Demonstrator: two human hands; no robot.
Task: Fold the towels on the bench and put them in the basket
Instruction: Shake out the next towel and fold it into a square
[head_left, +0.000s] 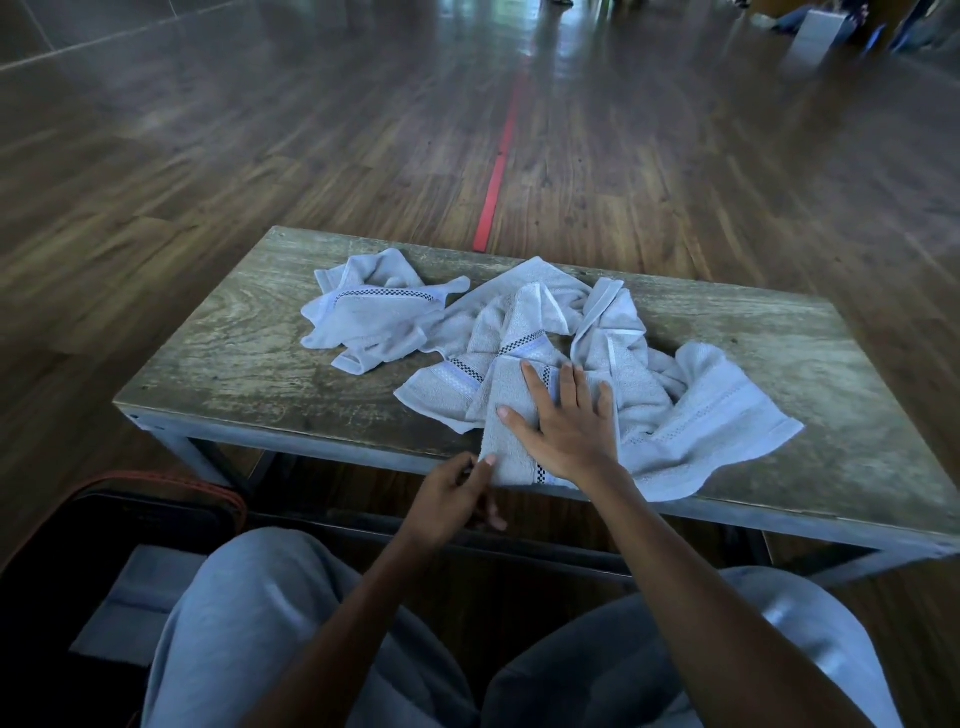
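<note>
A partly folded grey towel (511, 415) with a checkered stripe lies at the near edge of the wooden bench (249, 332). My right hand (566, 421) presses flat on it with fingers spread. My left hand (457, 493) pinches the towel's near left corner at the bench edge. Under and behind it lies a heap of crumpled grey towels (675, 395). Another crumpled towel (374, 312) sits apart at the back left. The dark basket (156, 499) with an orange rim stands on the floor at my left, a folded towel (135, 597) inside it.
The bench has a metal frame and stands on a wood floor with a red line (498, 161) running away from it. Bare bench top shows at the left and far right. My knees in grey trousers (291, 623) fill the bottom of the view.
</note>
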